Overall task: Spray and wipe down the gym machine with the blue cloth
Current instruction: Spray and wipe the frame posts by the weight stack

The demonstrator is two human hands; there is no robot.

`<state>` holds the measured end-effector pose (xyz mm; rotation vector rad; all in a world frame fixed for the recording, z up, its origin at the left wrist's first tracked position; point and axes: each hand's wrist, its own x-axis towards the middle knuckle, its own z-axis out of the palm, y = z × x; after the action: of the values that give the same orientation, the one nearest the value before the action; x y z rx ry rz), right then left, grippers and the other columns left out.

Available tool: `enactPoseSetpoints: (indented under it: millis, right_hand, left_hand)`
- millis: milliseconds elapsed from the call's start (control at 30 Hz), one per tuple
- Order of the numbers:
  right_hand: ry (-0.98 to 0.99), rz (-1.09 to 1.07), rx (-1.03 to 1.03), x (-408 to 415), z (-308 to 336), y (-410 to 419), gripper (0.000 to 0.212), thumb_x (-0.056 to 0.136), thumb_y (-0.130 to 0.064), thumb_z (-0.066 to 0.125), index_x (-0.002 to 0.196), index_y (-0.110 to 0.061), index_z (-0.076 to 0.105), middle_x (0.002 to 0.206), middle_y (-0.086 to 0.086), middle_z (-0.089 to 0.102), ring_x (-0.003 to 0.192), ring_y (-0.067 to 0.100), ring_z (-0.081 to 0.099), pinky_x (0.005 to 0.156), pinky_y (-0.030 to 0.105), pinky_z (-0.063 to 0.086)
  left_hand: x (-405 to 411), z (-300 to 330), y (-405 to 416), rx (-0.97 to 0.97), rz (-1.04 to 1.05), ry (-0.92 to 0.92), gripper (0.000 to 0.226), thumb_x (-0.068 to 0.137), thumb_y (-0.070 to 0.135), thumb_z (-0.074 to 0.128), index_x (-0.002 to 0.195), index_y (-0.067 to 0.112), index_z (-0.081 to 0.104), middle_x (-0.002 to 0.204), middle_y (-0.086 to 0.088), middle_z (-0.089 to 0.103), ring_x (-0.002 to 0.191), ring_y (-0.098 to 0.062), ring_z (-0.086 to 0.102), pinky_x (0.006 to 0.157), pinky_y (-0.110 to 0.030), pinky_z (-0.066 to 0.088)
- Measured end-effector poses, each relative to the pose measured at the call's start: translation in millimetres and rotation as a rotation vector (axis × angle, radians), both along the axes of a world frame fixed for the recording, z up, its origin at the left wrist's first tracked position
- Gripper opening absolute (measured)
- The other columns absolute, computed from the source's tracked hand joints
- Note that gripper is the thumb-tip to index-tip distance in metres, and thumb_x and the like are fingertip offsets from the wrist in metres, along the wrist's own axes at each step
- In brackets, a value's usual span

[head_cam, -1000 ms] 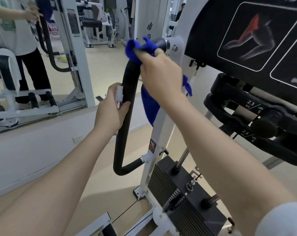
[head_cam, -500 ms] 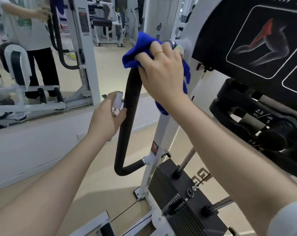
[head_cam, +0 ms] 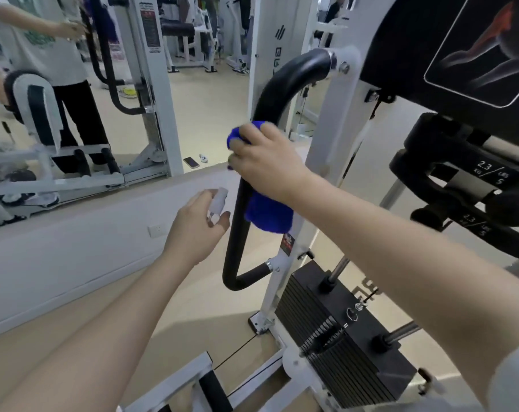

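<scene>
Both your hands are at the black padded handle (head_cam: 240,221) of the gym machine (head_cam: 326,162). Your right hand (head_cam: 267,162) is clenched around the handle's upright stretch, with the blue cloth (head_cam: 267,215) wrapped between palm and padding; one bunch of cloth pokes out above your knuckles and a larger fold hangs below your wrist, against the white frame post. Your left hand (head_cam: 196,230) sits just left of the handle, lower than the right, fingers curled round a small white spray bottle (head_cam: 218,200) whose top stands above your thumb, close to the padding but not touching it. Below, the black weight stack (head_cam: 341,337) sits at the foot of the frame.
</scene>
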<state>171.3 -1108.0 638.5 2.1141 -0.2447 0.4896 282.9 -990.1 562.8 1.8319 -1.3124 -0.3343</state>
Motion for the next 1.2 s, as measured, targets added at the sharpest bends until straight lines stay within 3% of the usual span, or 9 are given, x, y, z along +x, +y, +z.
enactPoseSetpoints:
  millis: [100, 233, 333, 433, 567, 700, 833, 967, 1200]
  right_hand:
    - [-0.282, -0.055, -0.162, 12, 27, -12, 0.022, 0.078, -0.007, 0.055, 0.061, -0.019, 0.062, 0.071, -0.004, 0.06, 0.074, 0.021, 0.047, 0.062, 0.029, 0.034]
    - [-0.637, -0.042, -0.007, 22, 0, -3, 0.03, 0.087, -0.004, 0.043, 0.061, -0.012, 0.056, 0.067, 0.002, 0.057, 0.073, 0.021, 0.032, 0.067, 0.033, 0.03]
    - [-0.586, -0.103, 0.271, 21, -75, 11, 0.02, 0.079, -0.001, 0.045, 0.072, -0.009, 0.062, 0.071, 0.006, 0.06, 0.066, 0.025, 0.047, 0.056, 0.03, 0.039]
    - [-0.339, -0.075, 0.507, 8, -125, 29, 0.015, 0.074, 0.005, 0.059, 0.081, -0.006, 0.051, 0.075, 0.01, 0.058, 0.056, 0.027, 0.05, 0.052, 0.027, 0.044]
    - [-0.558, -0.04, 0.234, 8, -58, 11, 0.029, 0.079, -0.001, 0.042, 0.066, -0.015, 0.064, 0.069, 0.001, 0.061, 0.055, 0.019, 0.051, 0.049, 0.024, 0.027]
    - [-0.684, 0.054, -0.039, 23, 1, -18, 0.019, 0.078, -0.008, 0.067, 0.06, -0.013, 0.061, 0.066, 0.0, 0.06, 0.073, 0.019, 0.034, 0.063, 0.029, 0.028]
    - [-0.401, 0.147, 0.121, 14, -78, -5, 0.028, 0.086, -0.014, 0.063, 0.058, -0.012, 0.058, 0.063, 0.002, 0.057, 0.071, 0.02, 0.039, 0.061, 0.03, 0.022]
    - [-0.045, 0.112, 0.314, -7, -154, 7, 0.016, 0.072, 0.004, 0.07, 0.063, -0.006, 0.061, 0.07, 0.008, 0.059, 0.06, 0.023, 0.049, 0.058, 0.032, 0.04]
    - [-0.262, 0.228, 0.239, 11, -77, 5, 0.017, 0.09, -0.001, 0.051, 0.083, -0.001, 0.067, 0.088, 0.013, 0.065, 0.084, 0.027, 0.063, 0.078, 0.031, 0.051]
  left_hand:
    - [5, 2, 6, -0.004, -0.001, 0.021, 0.033, 0.089, 0.021, 0.056, 0.121, 0.015, 0.05, 0.107, -0.005, 0.058, 0.072, -0.027, 0.06, 0.068, -0.036, 0.05]
    - [12, -2, 12, -0.073, -0.008, 0.073, 0.028, 0.087, 0.017, 0.057, 0.116, 0.016, 0.054, 0.102, -0.003, 0.061, 0.068, -0.027, 0.058, 0.069, -0.047, 0.055]
    - [21, -19, 14, -0.084, 0.01, 0.1, 0.025, 0.087, 0.016, 0.057, 0.112, 0.019, 0.055, 0.097, -0.001, 0.061, 0.067, -0.029, 0.057, 0.069, -0.047, 0.054]
    - [24, -34, 16, -0.06, 0.008, 0.079, 0.025, 0.086, 0.017, 0.057, 0.111, 0.019, 0.055, 0.098, -0.002, 0.062, 0.067, -0.027, 0.058, 0.07, -0.044, 0.053]
    - [18, -37, 17, 0.015, -0.046, 0.028, 0.029, 0.086, 0.017, 0.058, 0.114, 0.019, 0.055, 0.102, -0.002, 0.063, 0.069, -0.023, 0.057, 0.072, -0.036, 0.048]
    - [13, -36, 7, 0.047, -0.038, 0.068, 0.029, 0.087, 0.015, 0.058, 0.115, 0.018, 0.054, 0.102, 0.0, 0.063, 0.074, -0.025, 0.056, 0.071, -0.032, 0.047]
    - [10, -55, 6, -0.041, 0.032, 0.11, 0.023, 0.084, 0.011, 0.059, 0.107, 0.015, 0.056, 0.094, -0.007, 0.065, 0.07, -0.032, 0.06, 0.071, -0.04, 0.051]
    - [6, -82, 16, 0.024, 0.041, 0.09, 0.022, 0.085, 0.015, 0.057, 0.106, 0.019, 0.056, 0.084, -0.008, 0.062, 0.065, -0.029, 0.055, 0.064, -0.039, 0.047]
    - [4, -86, 12, 0.008, 0.058, 0.248, 0.019, 0.086, 0.014, 0.057, 0.101, 0.025, 0.052, 0.087, 0.005, 0.06, 0.067, -0.024, 0.056, 0.065, -0.036, 0.05]
